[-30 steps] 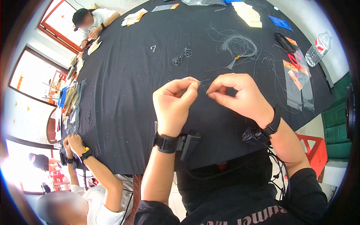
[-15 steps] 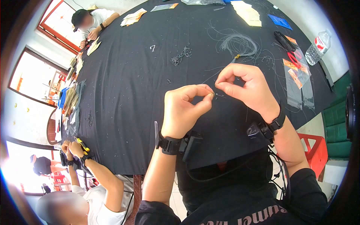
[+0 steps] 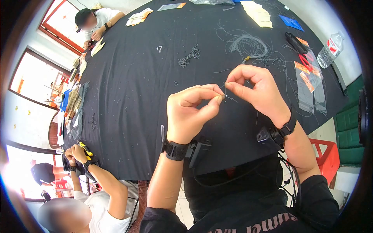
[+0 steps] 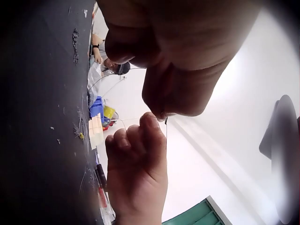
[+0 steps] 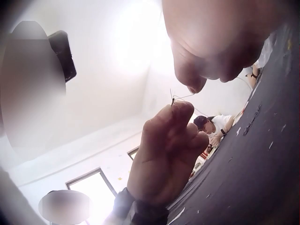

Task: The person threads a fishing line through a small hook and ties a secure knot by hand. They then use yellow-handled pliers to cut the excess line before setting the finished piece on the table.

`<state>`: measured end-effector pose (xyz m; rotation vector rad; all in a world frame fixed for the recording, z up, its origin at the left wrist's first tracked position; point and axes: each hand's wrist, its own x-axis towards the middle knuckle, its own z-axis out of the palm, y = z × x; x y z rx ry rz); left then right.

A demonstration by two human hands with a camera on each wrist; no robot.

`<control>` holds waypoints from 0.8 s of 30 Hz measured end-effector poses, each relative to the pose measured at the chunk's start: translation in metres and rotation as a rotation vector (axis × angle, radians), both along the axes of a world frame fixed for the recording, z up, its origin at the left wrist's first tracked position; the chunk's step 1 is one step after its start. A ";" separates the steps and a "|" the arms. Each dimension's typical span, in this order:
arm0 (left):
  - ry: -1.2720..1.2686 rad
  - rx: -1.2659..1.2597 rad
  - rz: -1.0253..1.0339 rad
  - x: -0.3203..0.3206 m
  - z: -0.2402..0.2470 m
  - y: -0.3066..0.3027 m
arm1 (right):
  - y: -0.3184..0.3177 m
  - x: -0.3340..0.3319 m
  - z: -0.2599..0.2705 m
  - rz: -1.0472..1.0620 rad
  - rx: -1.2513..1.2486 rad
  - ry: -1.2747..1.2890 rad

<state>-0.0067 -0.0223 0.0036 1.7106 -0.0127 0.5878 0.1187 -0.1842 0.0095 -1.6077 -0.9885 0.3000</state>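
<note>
Between thumb and index finger my left hand (image 3: 194,112) pinches a small dark piece (image 5: 173,100) with thin line crossing at it. My right hand (image 3: 259,91), just to the right and slightly higher, pinches a thin clear line (image 5: 185,96) that runs to the left fingertips. The two sets of fingertips are close but apart. In the left wrist view the dark piece (image 4: 166,121) sits at the left fingertips, a line hanging below it. What the small piece is, I cannot tell.
Beyond my hands lie a tied bundle of clear line (image 3: 248,46) and a dark tangled pile (image 3: 189,56). Plastic packets (image 3: 305,91), red-handled scissors (image 3: 305,62) and a bottle (image 3: 330,50) are at the right. Two people work around the black-covered table (image 3: 128,97).
Both hands have shifted: the left to the right and slightly down, the right slightly up and right. Over the last half second they have barely moved, still pinching.
</note>
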 end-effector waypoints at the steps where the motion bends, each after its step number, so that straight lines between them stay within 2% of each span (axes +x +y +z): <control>1: -0.004 -0.026 0.003 -0.001 0.001 0.000 | 0.001 -0.001 -0.001 -0.001 0.004 0.012; 7: -0.077 -0.066 0.016 -0.002 0.001 0.000 | 0.002 -0.006 0.002 0.046 -0.031 0.128; 11: -0.126 -0.096 0.022 -0.001 -0.001 0.001 | 0.003 -0.009 0.000 0.072 -0.007 0.072; 14: -0.108 -0.049 0.131 0.000 -0.001 0.000 | 0.004 -0.010 -0.002 0.086 0.011 0.010; 17: -0.122 0.210 0.257 0.007 -0.012 0.008 | 0.004 -0.009 -0.005 0.126 0.048 -0.095; 20: -0.070 0.411 0.292 0.007 -0.007 0.004 | 0.002 -0.006 -0.005 0.138 0.054 -0.174; 24: -0.071 0.487 0.194 0.007 -0.005 0.002 | 0.000 -0.003 -0.001 0.137 0.084 -0.215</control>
